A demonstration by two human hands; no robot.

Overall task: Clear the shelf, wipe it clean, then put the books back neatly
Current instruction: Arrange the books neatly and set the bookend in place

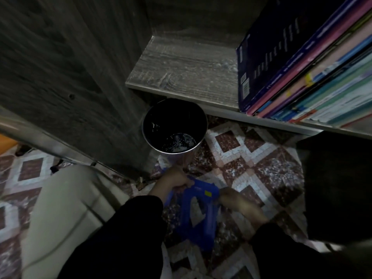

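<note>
A grey wood-grain shelf (185, 65) has a bare, dusty left part. A row of books (306, 73) leans on its right part, a dark blue one outermost. Low over the tiled floor, my left hand (173, 181) grips the top edge of a blue plastic thing (198, 214) with an opening in its middle. My right hand (239, 202) holds its right side. Both arms wear black sleeves.
A round black bin (174, 125) with a metal rim stands on the floor under the shelf's front edge, white bits at its bottom. A dark cabinet side (66, 77) rises on the left. A pale cushion (64, 214) lies lower left, a dark object (338, 188) at right.
</note>
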